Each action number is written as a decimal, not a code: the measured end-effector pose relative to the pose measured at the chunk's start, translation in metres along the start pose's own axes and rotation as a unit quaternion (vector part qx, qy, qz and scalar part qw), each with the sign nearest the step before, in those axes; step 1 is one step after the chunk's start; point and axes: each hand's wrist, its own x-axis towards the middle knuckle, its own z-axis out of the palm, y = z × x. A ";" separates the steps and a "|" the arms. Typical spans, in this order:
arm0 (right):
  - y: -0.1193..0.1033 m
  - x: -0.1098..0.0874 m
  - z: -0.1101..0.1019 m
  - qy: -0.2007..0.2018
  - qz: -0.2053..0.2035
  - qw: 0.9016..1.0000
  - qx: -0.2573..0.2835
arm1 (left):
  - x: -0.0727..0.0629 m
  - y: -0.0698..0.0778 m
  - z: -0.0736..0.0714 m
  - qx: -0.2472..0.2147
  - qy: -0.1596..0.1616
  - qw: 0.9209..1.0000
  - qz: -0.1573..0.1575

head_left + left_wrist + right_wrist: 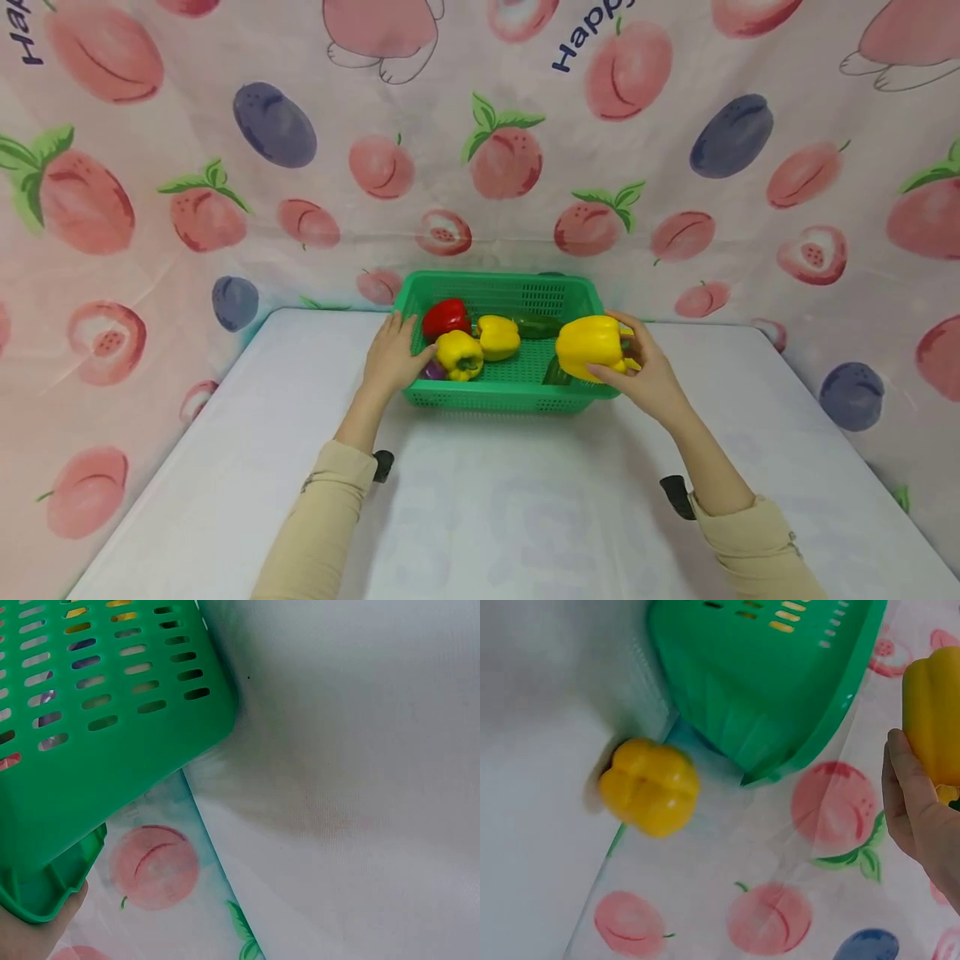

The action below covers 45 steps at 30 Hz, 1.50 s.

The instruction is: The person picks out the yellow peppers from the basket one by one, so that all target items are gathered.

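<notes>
A green plastic basket (495,398) stands at the back of the table. My left hand (390,358) holds its left rim, the thumb reaching inside near a yellow bell pepper (459,354). Over the basket's right end, my right hand (651,379) grips another yellow bell pepper (588,346) between thumb and fingers. Inside the basket are a red bell pepper (446,320), one more yellow bell pepper (498,337), a dark green cucumber-like vegetable (538,326) and a purple thing (432,371), mostly hidden. In the right wrist view a yellow bell pepper (650,787) lies outside the basket.
The white tabletop (495,492) extends in front of the basket and to both sides. Behind it hangs a fruit-printed cloth (450,125). Part of a second dark green vegetable (555,372) shows at the basket's right front. Black pieces (383,466) sit at both wrists.
</notes>
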 end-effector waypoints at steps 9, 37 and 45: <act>0.021 -0.009 -0.015 0.030 -0.001 0.999 -0.028 | -0.003 0.001 -0.001 -0.004 0.003 1.000 -0.002; 0.062 -0.024 -0.061 0.030 0.077 0.995 -0.052 | -0.001 0.000 -0.001 -0.011 0.004 1.000 -0.003; 0.079 -0.022 -0.068 0.021 0.107 0.990 -0.092 | -0.001 -0.002 0.000 -0.004 0.003 1.000 0.000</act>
